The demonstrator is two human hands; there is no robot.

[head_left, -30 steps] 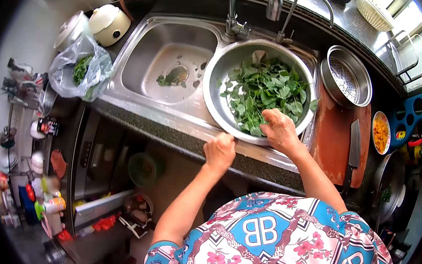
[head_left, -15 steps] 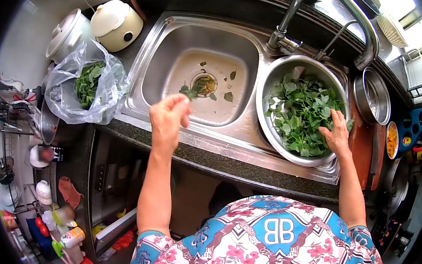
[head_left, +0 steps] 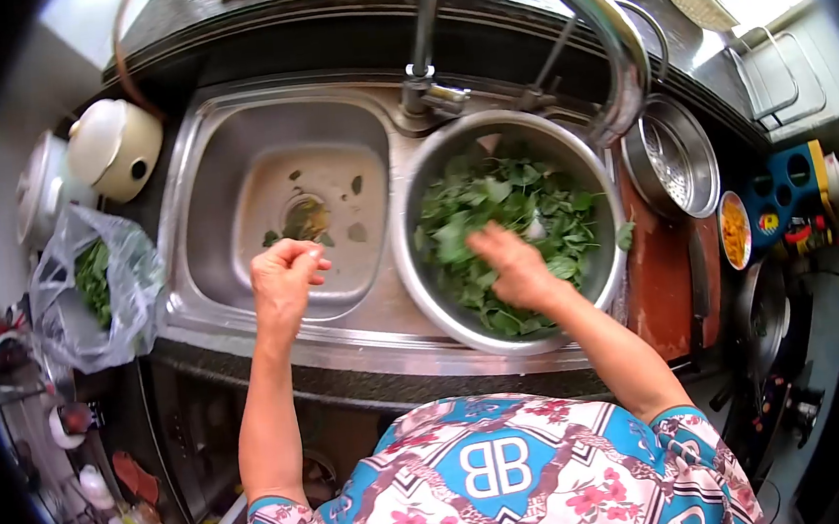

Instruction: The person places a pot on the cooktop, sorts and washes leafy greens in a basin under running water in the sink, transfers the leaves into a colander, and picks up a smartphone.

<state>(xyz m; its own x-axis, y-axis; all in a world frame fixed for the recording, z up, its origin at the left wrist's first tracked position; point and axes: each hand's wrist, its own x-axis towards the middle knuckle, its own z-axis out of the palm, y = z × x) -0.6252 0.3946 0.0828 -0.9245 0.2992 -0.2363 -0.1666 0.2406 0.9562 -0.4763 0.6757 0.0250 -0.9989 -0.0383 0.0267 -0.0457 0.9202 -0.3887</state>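
A wide steel basin holds a heap of green leafy stems. My right hand reaches into it from the right, fingers stretched out over the leaves and slightly blurred; no grasp shows. Above the front of the left sink bowl is my left hand, its fingers curled into a pinch. Whatever those fingers hold, if anything, is hidden. Around the drain lie loose leaves and yellowish scraps.
A clear plastic bag of greens sits left of the sink, near a cream pot. The faucet arches behind the basin. On the right are a red-brown cutting board, a knife, a steel pan and a bowl of orange food.
My right hand has moved from the basin's right side to the middle of the leaves. My left hand stays curled over the sink's front. The camera view has shifted to the right.
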